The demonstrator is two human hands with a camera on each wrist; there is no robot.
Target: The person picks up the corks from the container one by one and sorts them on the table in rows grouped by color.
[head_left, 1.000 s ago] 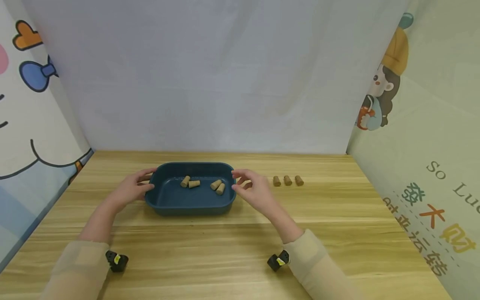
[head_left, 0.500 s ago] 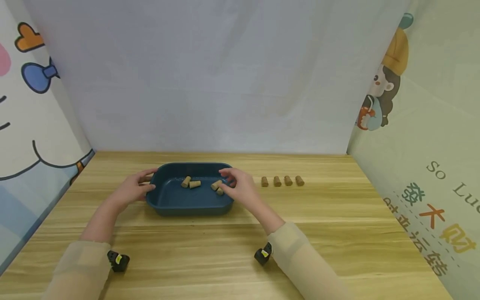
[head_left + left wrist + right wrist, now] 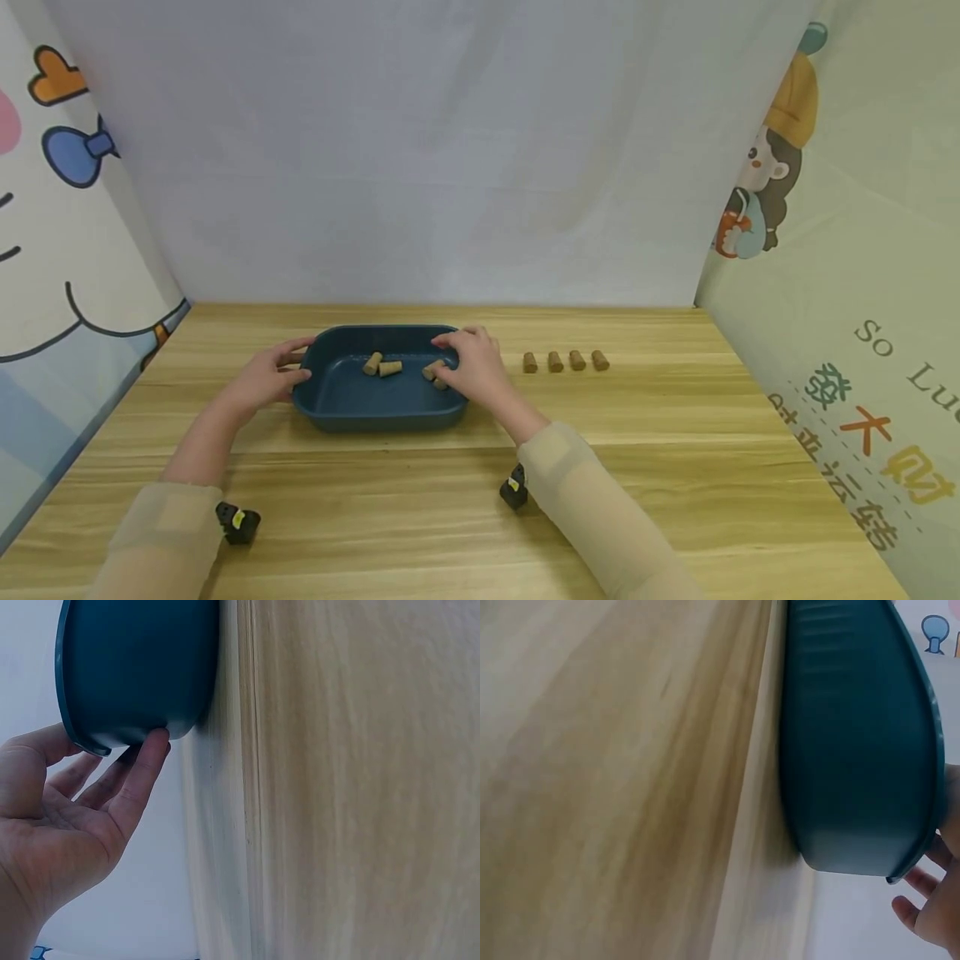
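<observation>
A dark teal rectangular basin sits on the table, left of centre. My left hand holds its left end, thumb at the rim; in the left wrist view, fingers reach under the rim to the outer wall. Two tapered cork stoppers lie inside toward the left, one cork touching another cork. Over the right end is my right hand, thumb and index finger apart. Just beyond its thumb, a cork and a partly hidden cork lie together on the basin floor.
Right of the basin, several corks stand in a short row, from the leftmost cork to the rightmost cork. The wooden table meets a pale cloth backdrop behind, with printed cloths at both sides.
My right hand has moved left from the basin's right rim to over its inside, uncovering another cork at the row's left end. The left hand keeps its place.
</observation>
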